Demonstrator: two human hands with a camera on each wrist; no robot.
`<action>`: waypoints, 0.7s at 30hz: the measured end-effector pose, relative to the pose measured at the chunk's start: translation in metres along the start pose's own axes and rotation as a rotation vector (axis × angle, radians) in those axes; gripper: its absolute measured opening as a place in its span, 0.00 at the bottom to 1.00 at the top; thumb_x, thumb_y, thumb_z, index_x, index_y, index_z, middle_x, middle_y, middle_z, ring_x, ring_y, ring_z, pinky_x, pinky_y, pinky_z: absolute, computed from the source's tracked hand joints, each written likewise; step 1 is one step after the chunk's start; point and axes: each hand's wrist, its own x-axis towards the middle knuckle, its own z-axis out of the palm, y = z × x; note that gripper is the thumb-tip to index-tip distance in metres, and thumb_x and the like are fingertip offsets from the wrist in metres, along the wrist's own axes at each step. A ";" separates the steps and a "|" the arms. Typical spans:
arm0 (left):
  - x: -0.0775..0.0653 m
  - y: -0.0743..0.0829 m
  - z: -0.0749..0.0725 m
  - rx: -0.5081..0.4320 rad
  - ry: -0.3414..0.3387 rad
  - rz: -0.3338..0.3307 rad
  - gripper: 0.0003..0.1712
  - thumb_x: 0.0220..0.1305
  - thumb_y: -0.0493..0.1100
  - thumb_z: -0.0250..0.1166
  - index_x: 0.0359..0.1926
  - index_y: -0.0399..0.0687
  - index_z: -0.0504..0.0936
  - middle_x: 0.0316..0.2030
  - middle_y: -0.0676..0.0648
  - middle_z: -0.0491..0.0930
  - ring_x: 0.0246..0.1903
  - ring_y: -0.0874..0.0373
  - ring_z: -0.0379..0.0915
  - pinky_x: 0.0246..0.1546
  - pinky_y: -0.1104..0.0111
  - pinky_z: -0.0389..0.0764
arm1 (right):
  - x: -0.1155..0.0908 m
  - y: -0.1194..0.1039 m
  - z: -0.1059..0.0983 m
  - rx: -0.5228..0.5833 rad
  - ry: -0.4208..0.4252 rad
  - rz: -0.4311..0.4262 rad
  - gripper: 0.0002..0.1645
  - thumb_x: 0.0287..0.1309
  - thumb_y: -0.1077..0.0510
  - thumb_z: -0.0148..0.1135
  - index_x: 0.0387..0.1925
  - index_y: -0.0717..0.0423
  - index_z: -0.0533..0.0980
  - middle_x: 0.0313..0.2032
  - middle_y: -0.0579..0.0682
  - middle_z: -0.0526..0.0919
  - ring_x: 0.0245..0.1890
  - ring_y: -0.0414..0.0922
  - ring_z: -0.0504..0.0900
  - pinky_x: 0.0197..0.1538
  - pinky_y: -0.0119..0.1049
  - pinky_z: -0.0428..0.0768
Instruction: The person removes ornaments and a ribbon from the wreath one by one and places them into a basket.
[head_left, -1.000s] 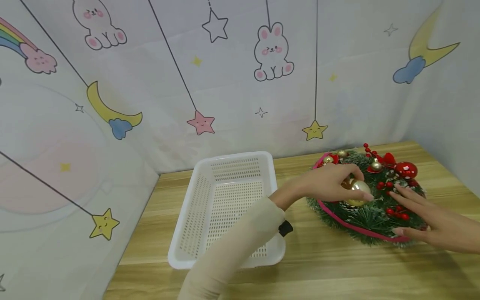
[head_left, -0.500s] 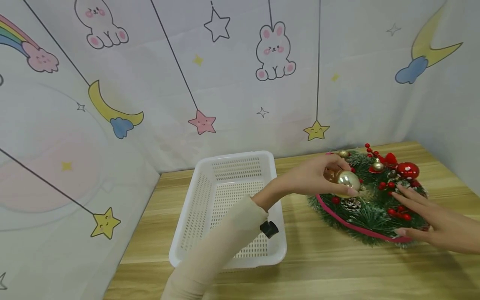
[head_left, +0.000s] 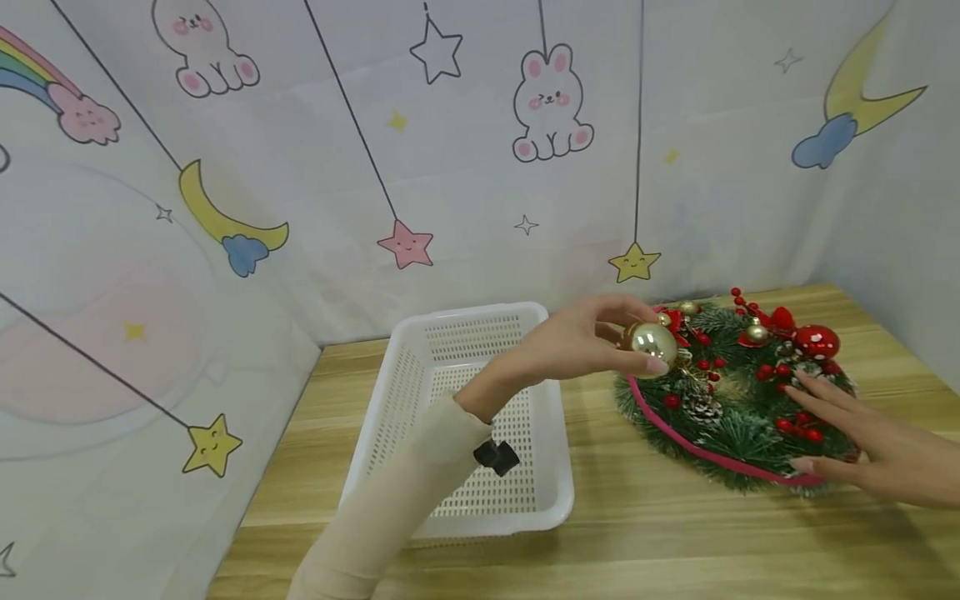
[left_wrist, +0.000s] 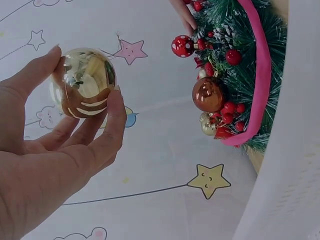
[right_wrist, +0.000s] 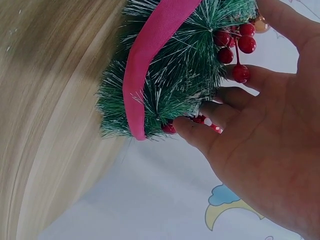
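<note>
A shiny gold Christmas ball (head_left: 652,348) is pinched between the thumb and fingers of my left hand (head_left: 566,343), above the left side of a green wreath. In the left wrist view, the gold ball (left_wrist: 84,82) is apart from the greenery. The wreath (head_left: 750,429) lies on the table and bears red berries, pinecones, small gold balls and a pink ribbon (head_left: 701,452). Over its right side my right hand (head_left: 881,442) rests with spread, extended fingers. The right wrist view has those fingers (right_wrist: 192,134) along the needles; some fingertips are hidden.
A white perforated plastic basket (head_left: 558,492) stands left of the wreath, partly under my left forearm. A brown ball (left_wrist: 209,94) and a spotted red ball (head_left: 816,342) sit on the wreath. A printed cloth (head_left: 465,192) hangs behind the wooden table (head_left: 637,542).
My left hand has lifted the gold ball off the wreath's middle and carried it left, uncovering pinecones and berries. My right hand stays in place on the wreath.
</note>
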 end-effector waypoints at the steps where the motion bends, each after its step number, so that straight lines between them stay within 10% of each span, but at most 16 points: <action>1: -0.002 -0.001 -0.003 -0.001 0.014 -0.004 0.25 0.63 0.45 0.78 0.60 0.57 0.82 0.52 0.57 0.84 0.50 0.65 0.84 0.49 0.68 0.86 | 0.000 0.000 0.000 -0.002 -0.001 0.003 0.64 0.65 0.45 0.72 0.85 0.58 0.41 0.83 0.72 0.35 0.77 0.82 0.42 0.48 0.64 0.80; 6: -0.011 -0.008 -0.015 -0.002 0.087 -0.033 0.25 0.61 0.46 0.79 0.59 0.60 0.83 0.53 0.56 0.84 0.50 0.61 0.84 0.51 0.62 0.87 | 0.001 -0.001 0.000 -0.006 -0.002 0.007 0.64 0.65 0.44 0.72 0.85 0.59 0.42 0.83 0.71 0.33 0.77 0.82 0.40 0.50 0.76 0.75; 18: -0.031 -0.029 -0.047 0.035 0.220 -0.075 0.27 0.62 0.48 0.79 0.61 0.58 0.82 0.53 0.51 0.87 0.52 0.57 0.85 0.54 0.63 0.84 | -0.001 -0.001 0.000 0.008 -0.001 0.000 0.64 0.65 0.45 0.72 0.85 0.58 0.41 0.83 0.70 0.33 0.76 0.82 0.45 0.40 0.44 0.79; 21: -0.034 -0.040 -0.053 0.015 0.251 -0.105 0.28 0.62 0.48 0.78 0.62 0.58 0.82 0.54 0.51 0.86 0.53 0.58 0.86 0.55 0.62 0.84 | -0.002 0.001 0.001 0.004 0.005 -0.011 0.64 0.65 0.46 0.72 0.85 0.59 0.41 0.83 0.71 0.33 0.77 0.82 0.42 0.44 0.54 0.81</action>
